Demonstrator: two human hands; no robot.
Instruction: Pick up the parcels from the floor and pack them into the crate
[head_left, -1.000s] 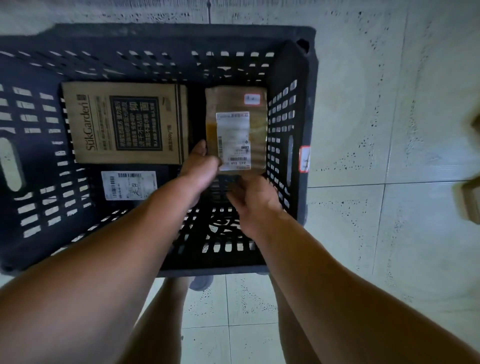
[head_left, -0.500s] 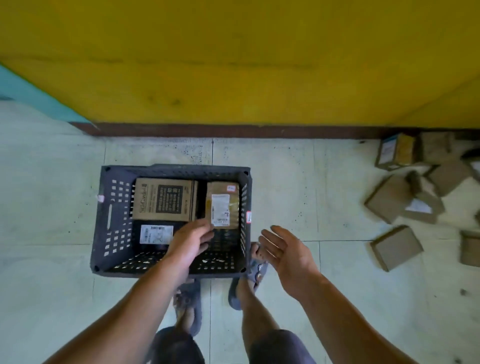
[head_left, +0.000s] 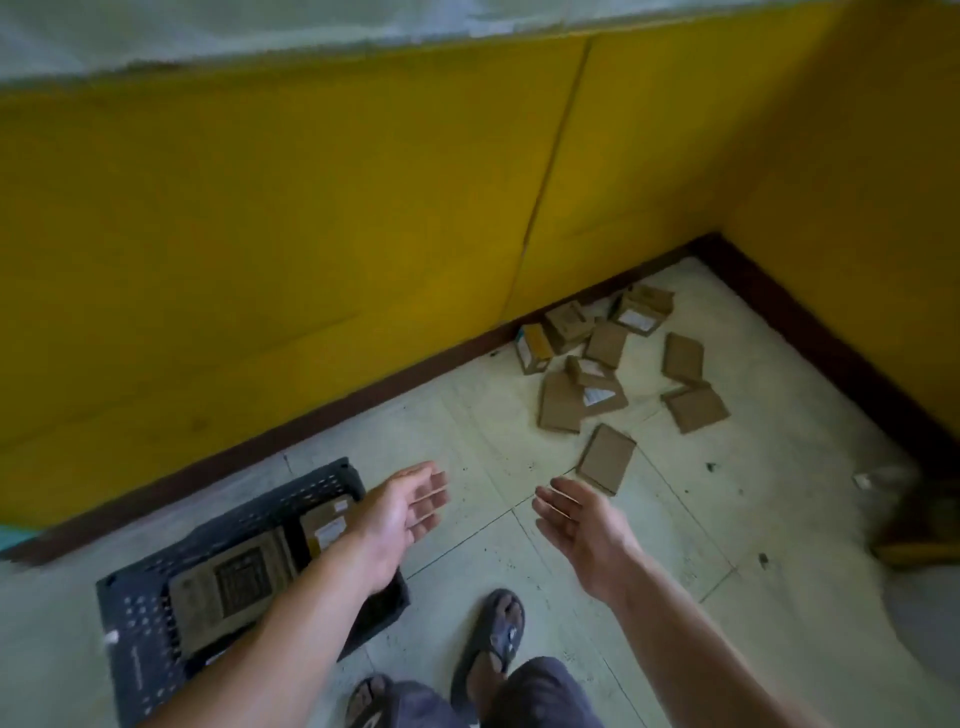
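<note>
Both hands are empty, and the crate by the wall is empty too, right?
Not the crate: the head view shows cardboard parcels lying inside it. The left hand and right hand are indeed empty.

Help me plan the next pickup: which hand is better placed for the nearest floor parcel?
Probably right: the right hand is open, empty and nearer that parcel; the left hand hovers by the crate.

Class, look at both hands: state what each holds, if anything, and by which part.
Nothing is held. The left hand and the right hand are both open and empty; parcels lie on the floor and in the crate.
</note>
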